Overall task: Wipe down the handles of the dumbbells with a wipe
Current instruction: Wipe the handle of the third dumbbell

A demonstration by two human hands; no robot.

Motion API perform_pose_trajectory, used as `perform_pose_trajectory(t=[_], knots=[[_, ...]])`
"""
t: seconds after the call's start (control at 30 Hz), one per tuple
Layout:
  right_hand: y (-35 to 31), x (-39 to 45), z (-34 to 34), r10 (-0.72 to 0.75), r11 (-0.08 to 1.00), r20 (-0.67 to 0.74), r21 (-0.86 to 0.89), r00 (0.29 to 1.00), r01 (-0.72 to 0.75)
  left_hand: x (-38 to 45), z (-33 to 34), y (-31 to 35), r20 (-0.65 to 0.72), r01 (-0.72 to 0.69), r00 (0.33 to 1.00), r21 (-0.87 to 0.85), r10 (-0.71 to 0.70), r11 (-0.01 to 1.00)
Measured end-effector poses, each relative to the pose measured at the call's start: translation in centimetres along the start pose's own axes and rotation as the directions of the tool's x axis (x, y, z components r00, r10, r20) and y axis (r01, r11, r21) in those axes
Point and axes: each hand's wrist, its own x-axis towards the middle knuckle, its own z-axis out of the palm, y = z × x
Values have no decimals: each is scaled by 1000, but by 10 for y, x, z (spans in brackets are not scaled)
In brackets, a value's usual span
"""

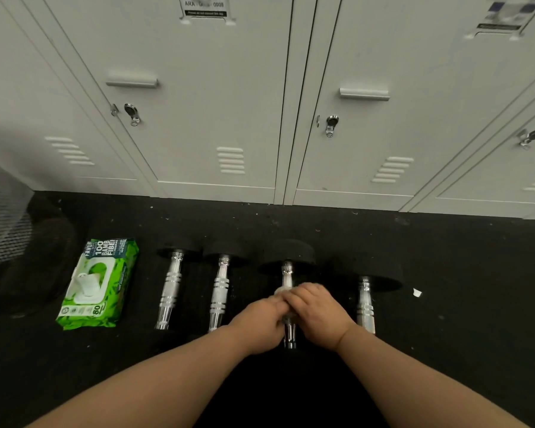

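A: Four dumbbells in a row on the floor (445, 242), handles pointing toward the person, far heads near the lockers (223, 88). Why that layout?
B: My guess: handles face up and reachable, so one wipe goes down the line.
A: Hands?
B: Both on the third dumbbell (288, 273). Left hand (260, 322) curled round the handle's near part, probably steadying it. Right hand (315, 313) curled over the middle, a bit of white wipe (281, 290) showing at its fingertips.
A: Pack?
B: Wipe pack (98, 284) left of the row, a sheet sticking out of its lid, close for a refill.
A: Others?
B: First (171, 285), second (220, 288), fourth (365, 301) untouched right now.
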Motion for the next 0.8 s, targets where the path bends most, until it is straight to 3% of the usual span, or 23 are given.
perform_pose_trajectory(t=[0.1, 0.2, 0.27, 0.43, 0.63, 0.8], knots=[[-6, 0, 1, 99, 991, 81, 83, 992, -106, 0, 0, -1, -96, 96, 989, -195, -116, 976], [-12, -5, 6, 182, 965, 130, 168, 975, -203, 7, -5, 2, -286, 214, 890, -424, -354, 880], [-16, -9, 6, 241, 941, 183, 198, 953, -275, 14, -11, 7, -298, 241, 854, -500, -426, 832], [-28, -11, 0, 408, 842, 365, 203, 837, -499, 27, -5, 18, -143, 364, 881, -403, -451, 840], [-40, -3, 3, 608, 580, 355, 412, 710, -703, 30, 5, 23, -161, 385, 874, -347, -459, 855], [-42, 15, -9, 649, 334, 553, 410, 523, -849, 35, -2, 22, -114, 391, 902, -188, -416, 901]])
